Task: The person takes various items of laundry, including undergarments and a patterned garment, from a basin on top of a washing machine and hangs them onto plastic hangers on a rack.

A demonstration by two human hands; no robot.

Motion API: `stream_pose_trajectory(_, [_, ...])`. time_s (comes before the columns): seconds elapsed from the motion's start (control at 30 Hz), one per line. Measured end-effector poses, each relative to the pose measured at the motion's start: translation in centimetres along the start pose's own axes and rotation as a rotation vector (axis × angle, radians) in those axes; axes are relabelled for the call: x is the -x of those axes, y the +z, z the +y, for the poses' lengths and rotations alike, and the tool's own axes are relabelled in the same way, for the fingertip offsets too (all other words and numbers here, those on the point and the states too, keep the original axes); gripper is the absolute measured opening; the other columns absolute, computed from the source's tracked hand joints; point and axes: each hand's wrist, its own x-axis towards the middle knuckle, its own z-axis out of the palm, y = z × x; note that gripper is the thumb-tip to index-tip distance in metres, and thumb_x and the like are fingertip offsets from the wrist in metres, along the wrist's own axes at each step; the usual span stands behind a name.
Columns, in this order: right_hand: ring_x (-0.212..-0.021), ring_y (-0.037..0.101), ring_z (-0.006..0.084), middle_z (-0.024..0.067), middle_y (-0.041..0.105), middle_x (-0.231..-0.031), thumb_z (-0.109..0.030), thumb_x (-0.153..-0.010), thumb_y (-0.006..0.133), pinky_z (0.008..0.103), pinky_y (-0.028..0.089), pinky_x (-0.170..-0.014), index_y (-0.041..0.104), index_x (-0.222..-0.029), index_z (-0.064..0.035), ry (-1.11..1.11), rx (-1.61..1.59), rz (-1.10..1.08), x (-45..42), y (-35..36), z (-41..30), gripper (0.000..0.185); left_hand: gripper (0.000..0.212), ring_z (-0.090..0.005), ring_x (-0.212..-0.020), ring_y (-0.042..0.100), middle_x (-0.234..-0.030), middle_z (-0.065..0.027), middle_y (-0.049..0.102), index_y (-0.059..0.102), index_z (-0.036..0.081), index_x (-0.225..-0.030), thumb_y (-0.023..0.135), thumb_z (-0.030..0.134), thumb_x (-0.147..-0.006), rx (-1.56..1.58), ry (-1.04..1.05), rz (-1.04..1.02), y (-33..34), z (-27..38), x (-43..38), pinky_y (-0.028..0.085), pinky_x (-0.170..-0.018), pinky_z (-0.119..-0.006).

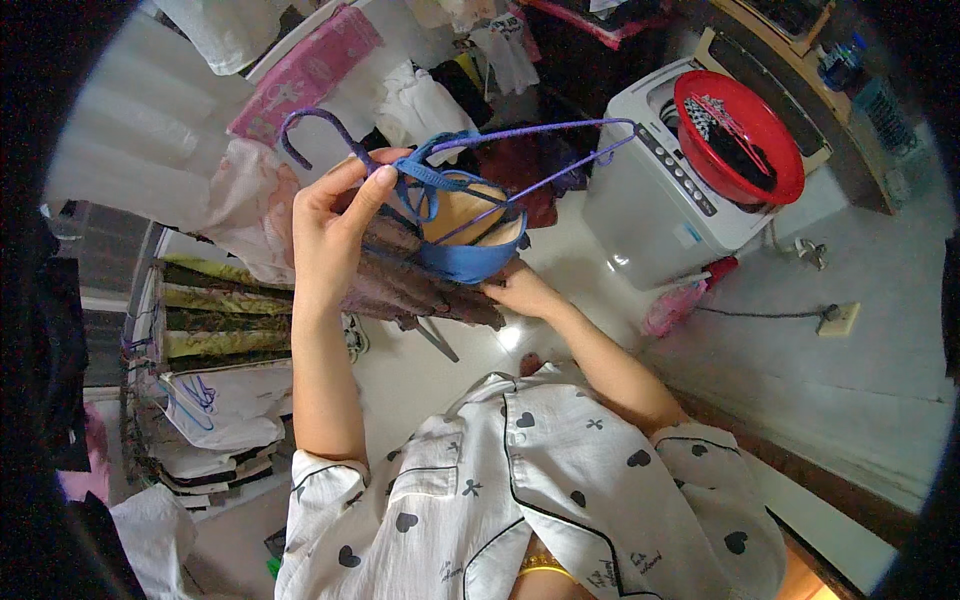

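My left hand [337, 210] pinches the neck of a purple clothes hanger [555, 129] just below its hook, thumb and fingers also on a blue strap. From the hanger hangs a blue bra [472, 259] with beige cup linings, its straps looped near the hanger's neck. My right hand [517, 289] grips the bra's lower edge, its fingertips partly hidden behind the cup. Behind the bra, a brown cloth [405, 281] hangs in folds.
A top-loading washing machine [637, 202] stands at the right, with a red basin [787, 157] holding dark clothes and hangers on top. Folded textiles fill a rack [150, 337] at the left. A power socket [838, 320] and a tap [811, 253] are on the right wall. White garments [424, 105] hang ahead.
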Motion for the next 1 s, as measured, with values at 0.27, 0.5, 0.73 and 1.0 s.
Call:
stream_pose_trajectory(0.27, [-0.108, 0.046, 0.0347, 0.0205, 0.048, -0.119, -0.040, -0.072, 0.065, 0.0363, 0.037, -0.092, 0.045, -0.120, -0.0047, -0.172, 0.183, 0.062, -0.1, 2.4, -2.2, 0.062, 0.021, -0.0042, -0.076, 0.052, -0.083, 0.0008, 0.060, 0.063, -0.002, -0.098, 0.060, 0.014, -0.083, 0.107, -0.069, -0.003, -0.6, 0.5, -0.6, 0.040, -0.071, -0.017])
stream_pose_trajectory(0.5, [-0.094, 0.055, 0.0329, 0.0199, 0.056, -0.102, -0.039, -0.075, 0.063, 0.0371, 0.043, -0.084, 0.054, -0.108, -0.0009, -0.250, 0.230, 0.240, 4.2, 1.2, 0.8, 0.052, 0.023, -0.0046, -0.076, 0.051, -0.084, 0.0007, 0.060, 0.062, -0.002, -0.099, 0.059, 0.015, -0.084, 0.078, -0.031, 0.094, -2.9, 0.1, -0.8, 0.039, -0.070, -0.017])
stream_pose_trajectory(0.73, [-0.076, 0.056, 0.0314, 0.0144, 0.061, -0.078, -0.049, -0.075, 0.059, 0.0376, 0.040, -0.076, 0.061, -0.088, -0.0041, -0.114, 0.447, -0.068, 7.4, -0.8, -0.4, 0.047, 0.025, -0.0013, -0.065, 0.042, -0.080, 0.0042, 0.056, 0.061, -0.001, -0.101, 0.058, 0.018, -0.085, 0.128, -0.032, 0.157, -5.2, -1.3, -0.7, 0.032, -0.059, -0.014])
stream_pose_trajectory(1.0, [-0.117, 0.036, 0.0345, 0.0237, 0.042, -0.123, -0.056, -0.074, 0.055, 0.0459, 0.021, -0.099, 0.063, -0.095, -0.0027, -0.029, 0.634, -0.285, 6.3, -2.8, 3.2, 0.058, 0.024, -0.0056, -0.073, 0.051, -0.084, 0.0007, 0.060, 0.062, -0.001, -0.098, 0.060, 0.017, -0.083, 0.081, -0.058, 0.062, -6.6, -2.4, 0.8, 0.040, -0.071, -0.019])
